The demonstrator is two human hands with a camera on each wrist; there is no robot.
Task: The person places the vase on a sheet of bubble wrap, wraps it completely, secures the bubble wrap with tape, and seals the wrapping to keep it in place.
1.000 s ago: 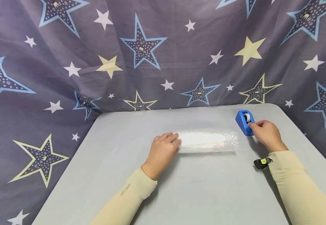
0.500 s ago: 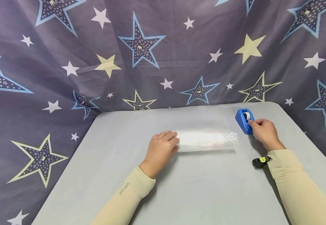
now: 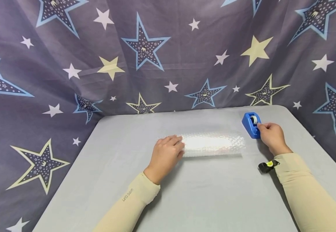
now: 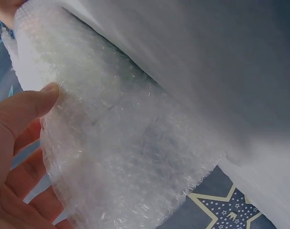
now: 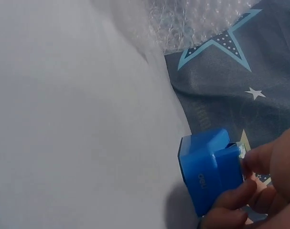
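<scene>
A clear bubble wrap roll (image 3: 212,144) lies across the middle of the table. My left hand (image 3: 167,154) holds its left end; in the left wrist view the thumb (image 4: 48,95) presses one face while the fingers curve round the other side. Whatever is inside the wrap cannot be made out. Farther right stands a blue tape dispenser (image 3: 247,124) with a small tape roll (image 3: 254,120). At its front end my right hand (image 3: 273,138) pinches what looks like the tape's end between thumb and forefinger. In the right wrist view those fingertips partly cover the dispenser's (image 5: 202,171) cutting edge.
The table (image 3: 208,193) has a pale grey cover. A star-patterned curtain (image 3: 162,64) hangs behind it and along both sides. A black strap (image 3: 266,167) with a yellow-green mark sticks out from the right sleeve, near the tabletop.
The head view has shifted slightly. Both hands keep nearly the same places, the left on the bubble wrap roll and the right at the dispenser's front.
</scene>
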